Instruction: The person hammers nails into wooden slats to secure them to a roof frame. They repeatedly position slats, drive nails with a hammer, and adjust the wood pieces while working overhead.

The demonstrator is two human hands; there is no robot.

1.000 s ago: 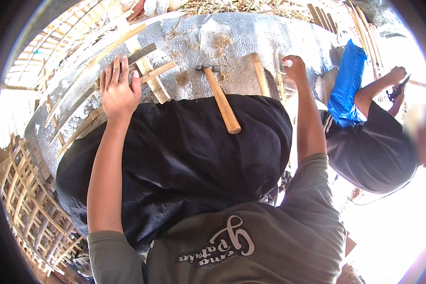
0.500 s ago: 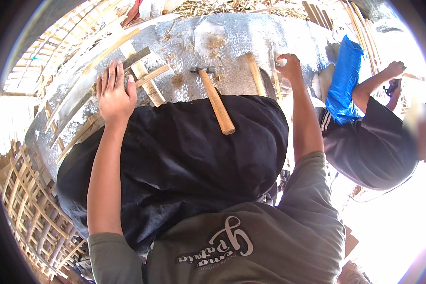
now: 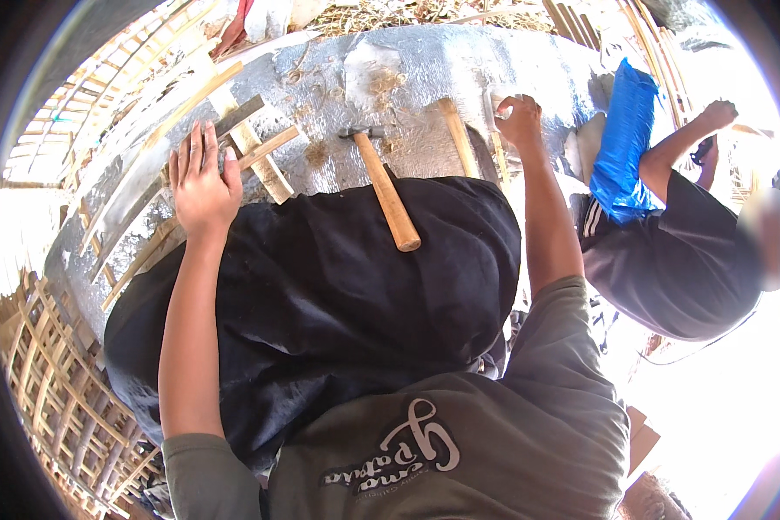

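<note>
My left hand [image 3: 206, 192] lies with its fingers stretched out over the bamboo strips [image 3: 250, 107] at the left of the grey sheet. Beside its thumb a crosspiece of split bamboo [image 3: 271, 145] crosses a wider pale slat [image 3: 266, 165]. Further right, my right hand [image 3: 522, 123] has its thumb and fingers curled together at a thin pale strip; I cannot make out what they grip. Between the hands a hammer [image 3: 386, 192] lies with its wooden handle on the dark cloth over my lap. To its right is a wooden handle [image 3: 458, 137] next to a dark curved blade [image 3: 484, 156].
A grey, shiny sheet [image 3: 425, 69] covers the surface ahead, with shavings on it. Woven bamboo lattice [image 3: 61, 390] stands at the lower left. On the right sits another person [image 3: 693, 251], near a blue plastic-wrapped bundle [image 3: 622, 143].
The whole view has shifted slightly to the left. My left hand stays flat on the strips, and my right hand keeps its curled shape with a small turn of the fingers.
</note>
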